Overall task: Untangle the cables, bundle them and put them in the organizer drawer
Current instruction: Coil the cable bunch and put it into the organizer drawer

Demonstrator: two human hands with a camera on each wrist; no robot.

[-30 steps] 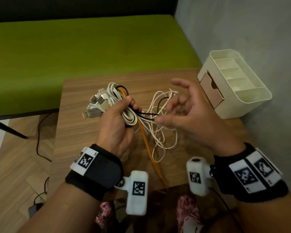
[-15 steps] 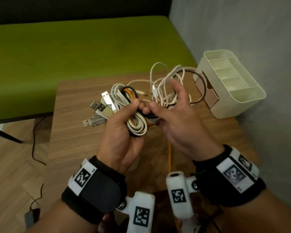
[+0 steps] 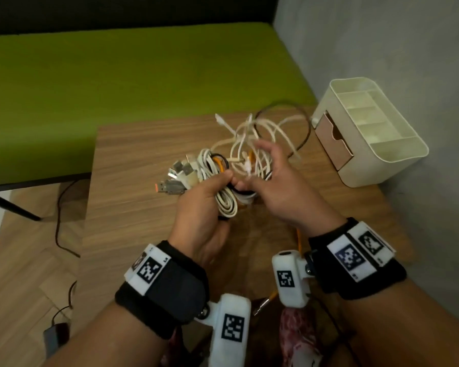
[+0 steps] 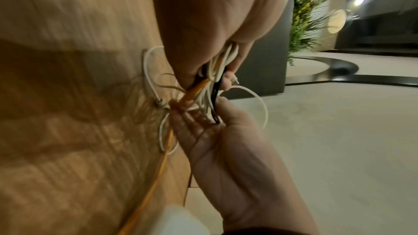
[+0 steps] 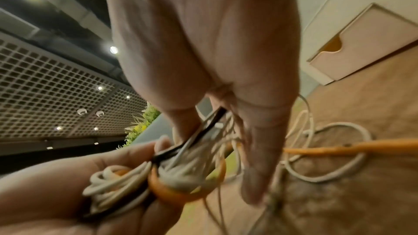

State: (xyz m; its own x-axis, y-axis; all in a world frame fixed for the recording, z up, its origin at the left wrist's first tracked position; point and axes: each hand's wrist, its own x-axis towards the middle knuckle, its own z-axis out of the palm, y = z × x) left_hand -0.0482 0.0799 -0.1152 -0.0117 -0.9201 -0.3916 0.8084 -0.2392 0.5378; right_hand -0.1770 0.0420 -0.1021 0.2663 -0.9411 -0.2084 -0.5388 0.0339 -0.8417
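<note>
Two hands over mid-desk (image 3: 133, 207): left hand (image 3: 202, 207) clenches the coil (image 3: 224, 205) so it won't spring apart; right hand (image 3: 278, 192) pinches loose cables (image 3: 265, 133) beside it, seemingly to wrap them; organizer (image 3: 398, 154) waits at the right edge.

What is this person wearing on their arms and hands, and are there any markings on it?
Both hands are bare, with no gloves or sleeves. The left hand has a wide black wrist band bearing a white tag with a black square code. The right hand has a similar black band with two such tags. A white camera block, also code-marked, hangs from each wrist.
</note>
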